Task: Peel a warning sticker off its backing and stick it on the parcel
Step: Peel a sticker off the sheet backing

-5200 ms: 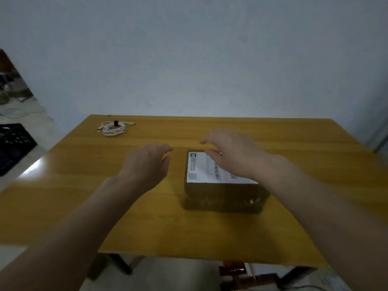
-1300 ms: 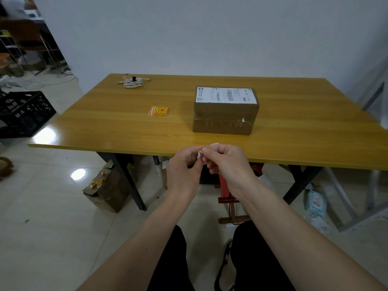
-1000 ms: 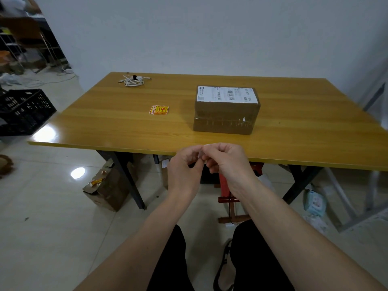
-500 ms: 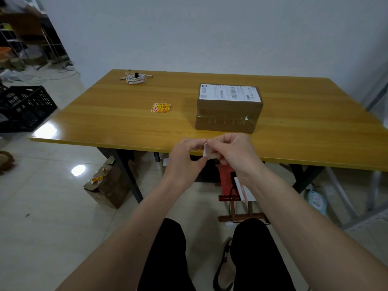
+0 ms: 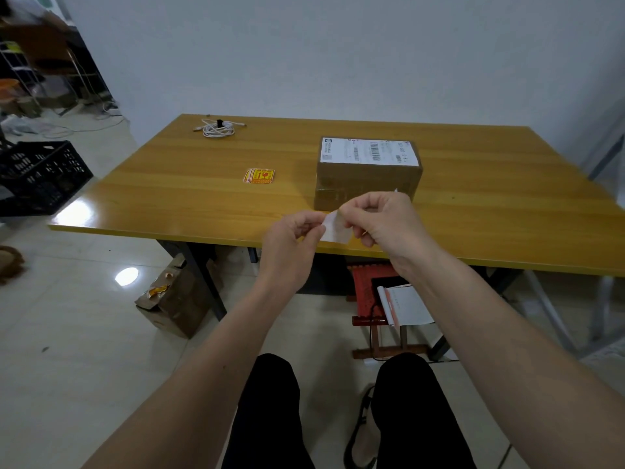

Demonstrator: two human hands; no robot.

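From my remote feed, both hands, left hand [image 5: 293, 237] and right hand [image 5: 384, 221], pinched a white sticker sheet [image 5: 334, 227] above the bench [image 5: 189, 198] edge; the parcel [image 5: 367, 170] sat behind, spare stickers [image 5: 259, 176] to its left.

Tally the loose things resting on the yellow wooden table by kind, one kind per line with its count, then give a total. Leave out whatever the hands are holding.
Brown cardboard parcel with a white shipping label: 1
Small stack of yellow and red warning stickers: 1
Coiled white cable with a black tie: 1
Total: 3
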